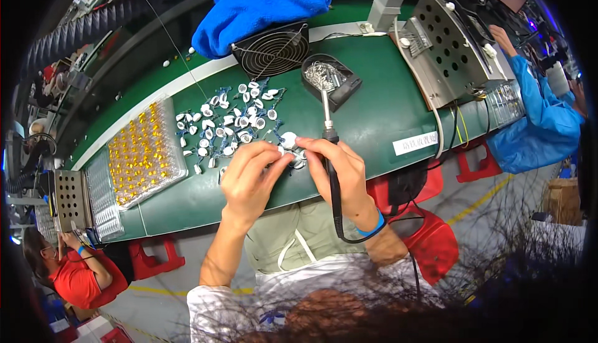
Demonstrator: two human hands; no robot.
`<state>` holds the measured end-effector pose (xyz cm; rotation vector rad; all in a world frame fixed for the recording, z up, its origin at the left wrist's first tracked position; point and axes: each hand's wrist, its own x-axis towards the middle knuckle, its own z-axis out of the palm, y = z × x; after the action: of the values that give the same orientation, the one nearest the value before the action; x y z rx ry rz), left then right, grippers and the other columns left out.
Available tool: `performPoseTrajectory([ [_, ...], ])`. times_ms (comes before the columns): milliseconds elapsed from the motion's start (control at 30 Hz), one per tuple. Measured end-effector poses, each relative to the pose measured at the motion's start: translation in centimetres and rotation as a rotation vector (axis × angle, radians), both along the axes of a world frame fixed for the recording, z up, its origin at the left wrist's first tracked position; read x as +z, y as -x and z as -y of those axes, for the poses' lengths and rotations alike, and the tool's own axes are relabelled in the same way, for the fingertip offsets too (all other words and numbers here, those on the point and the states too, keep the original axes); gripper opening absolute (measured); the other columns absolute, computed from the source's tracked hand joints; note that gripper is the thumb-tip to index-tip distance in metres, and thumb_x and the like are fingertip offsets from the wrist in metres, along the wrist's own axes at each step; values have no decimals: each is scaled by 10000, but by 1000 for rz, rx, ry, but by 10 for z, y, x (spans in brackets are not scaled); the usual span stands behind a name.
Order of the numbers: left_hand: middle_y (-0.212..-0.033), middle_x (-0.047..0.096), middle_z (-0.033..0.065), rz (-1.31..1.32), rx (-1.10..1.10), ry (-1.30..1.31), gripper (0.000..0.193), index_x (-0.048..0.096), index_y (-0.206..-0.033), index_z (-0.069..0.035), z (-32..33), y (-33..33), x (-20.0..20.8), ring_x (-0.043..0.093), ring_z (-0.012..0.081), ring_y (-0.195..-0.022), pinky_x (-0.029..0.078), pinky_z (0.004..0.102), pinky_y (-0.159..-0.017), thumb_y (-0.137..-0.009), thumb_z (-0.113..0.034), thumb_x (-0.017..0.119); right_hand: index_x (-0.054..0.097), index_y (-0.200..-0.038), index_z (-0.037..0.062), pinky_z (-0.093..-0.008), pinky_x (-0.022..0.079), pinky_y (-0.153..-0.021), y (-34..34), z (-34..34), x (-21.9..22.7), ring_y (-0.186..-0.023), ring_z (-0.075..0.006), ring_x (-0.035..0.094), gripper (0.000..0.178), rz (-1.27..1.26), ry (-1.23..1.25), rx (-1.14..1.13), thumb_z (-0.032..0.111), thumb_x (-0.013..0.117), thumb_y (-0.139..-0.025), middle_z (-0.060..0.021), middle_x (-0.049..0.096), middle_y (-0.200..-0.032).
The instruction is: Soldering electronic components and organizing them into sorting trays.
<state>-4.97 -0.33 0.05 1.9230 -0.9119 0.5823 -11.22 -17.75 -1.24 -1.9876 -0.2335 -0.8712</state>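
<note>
The left hand [252, 175] pinches a small white round part [288, 139] at its fingertips, over the near edge of the green surface [374, 112]. The right hand [339, 169] is wrapped around a black-handled soldering iron [328, 132] whose metal tip points away toward the black holder of wire wool [330, 78]. Just behind the hands lies a scatter of similar white parts with blue wires [230, 122]. To the left sits a clear tray of yellow components [142, 153], and a small black fan [272, 50] stands farther back.
</note>
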Motion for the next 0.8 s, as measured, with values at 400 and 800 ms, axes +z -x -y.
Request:
performPoseTrajectory([
  [400,-934,706,116,78,-72,-151,325,684,-931,-6,0,-2,-6,700,275,-815,578,357,-683,-684,94,871,630,-1167,61,-383,548,-693,-8,-2,-6,-818,-287,633,470,-28,236,33,-122,715,-743,-85,743,-1211],
  [800,-1123,735,63,-66,-190,-429,344,727,-1125,-40,-9,-41,25,633,286,-943,536,376,-819,-797,58,763,568,-1102,48,-357,540,-761,-1,-1,-9,-845,-285,662,340,23,58,-12,-122,710,-845,-175,753,-1178],
])
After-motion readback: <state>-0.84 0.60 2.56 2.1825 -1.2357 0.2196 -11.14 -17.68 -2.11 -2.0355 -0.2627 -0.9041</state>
